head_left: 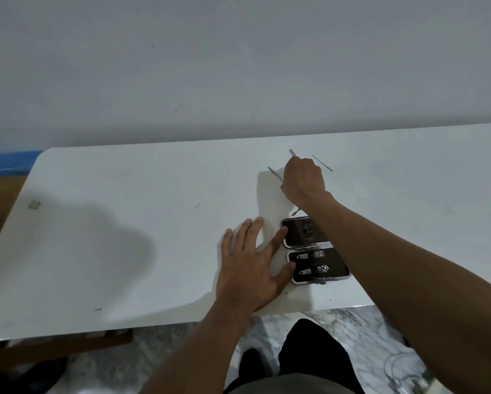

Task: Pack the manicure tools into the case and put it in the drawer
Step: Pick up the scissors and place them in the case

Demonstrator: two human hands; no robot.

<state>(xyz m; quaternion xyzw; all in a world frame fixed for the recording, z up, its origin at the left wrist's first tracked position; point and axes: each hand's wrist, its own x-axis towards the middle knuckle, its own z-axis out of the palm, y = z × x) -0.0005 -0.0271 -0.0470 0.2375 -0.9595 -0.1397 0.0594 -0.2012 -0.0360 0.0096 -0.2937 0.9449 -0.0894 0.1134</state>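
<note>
Head view: the right hand (304, 177) reaches far across the white worktop (125, 223), forearm passing over the open case (313, 250), knuckles up and fingers curled down. Its grip is closed on a thin metal tool (292, 152) whose tip pokes out beyond the fingers. A second slim tool (275, 173) lies just left of that hand, a third (322, 162) just to its right. The left hand (252, 263) lies flat, fingers spread apart, holding nothing; index finger and thumb touch the case's left edge. Two clippers (312, 263) sit in the case's near half.
</note>
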